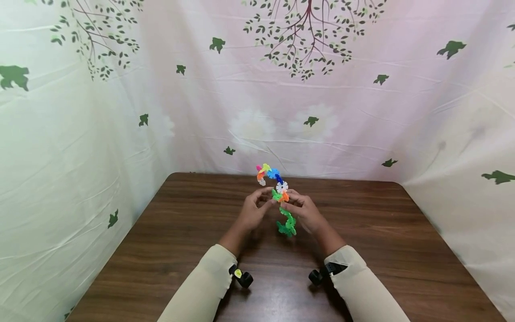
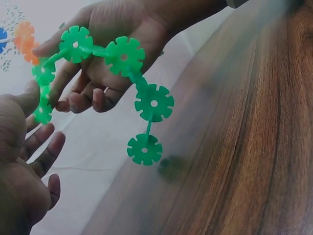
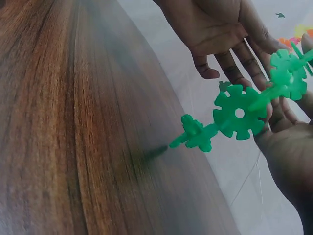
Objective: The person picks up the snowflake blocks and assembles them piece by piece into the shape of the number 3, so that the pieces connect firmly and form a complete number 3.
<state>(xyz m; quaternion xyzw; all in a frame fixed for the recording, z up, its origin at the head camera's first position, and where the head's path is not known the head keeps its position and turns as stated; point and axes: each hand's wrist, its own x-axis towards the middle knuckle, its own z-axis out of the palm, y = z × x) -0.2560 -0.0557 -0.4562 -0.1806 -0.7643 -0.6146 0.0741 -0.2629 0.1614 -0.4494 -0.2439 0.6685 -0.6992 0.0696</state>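
A chain of slotted plastic snowflake discs is held up over the table between both hands. My left hand pinches the chain at a green disc around its middle. From the other side, my right hand pinches it near an orange disc. Above the hands the chain curves left through white, blue, yellow, pink and orange discs. Several linked green discs hang below the fingers in the left wrist view. The right wrist view shows the lower green discs close over the table, with the remaining fingers of both hands spread loosely.
The brown wood-grain table extends around the hands. A printed cloth with leaves and branches hangs behind the table and along both sides. Black wrist cameras sit at both cream sleeves, low over the tabletop.
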